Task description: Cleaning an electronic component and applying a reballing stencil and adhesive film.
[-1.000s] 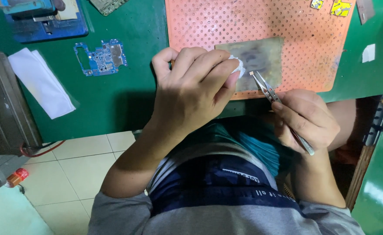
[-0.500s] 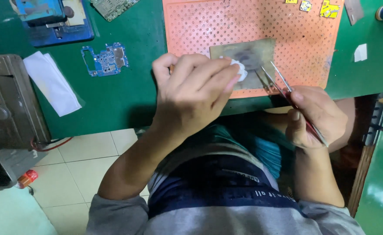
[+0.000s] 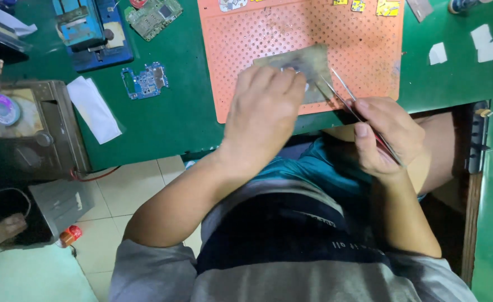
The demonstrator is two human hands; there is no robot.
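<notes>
Since the earlier frame, our left hand (image 3: 266, 114) has slid further over the grey metal plate (image 3: 308, 64), and its white wad no longer shows. We judge the step as wiping or steadying the plate, which lies on the orange perforated mat (image 3: 291, 33) near its front edge. Left fingers curl down onto it — possibly pinching a wad, though they hide it. Our right hand (image 3: 383, 134) is closed around the tweezers (image 3: 355, 112), tips at the plate's right edge. Next move calls for a steady plate — and fine tip placement.

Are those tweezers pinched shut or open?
Open: the tweezers' two prongs stay apart toward the tips, held in the right hand.
</notes>
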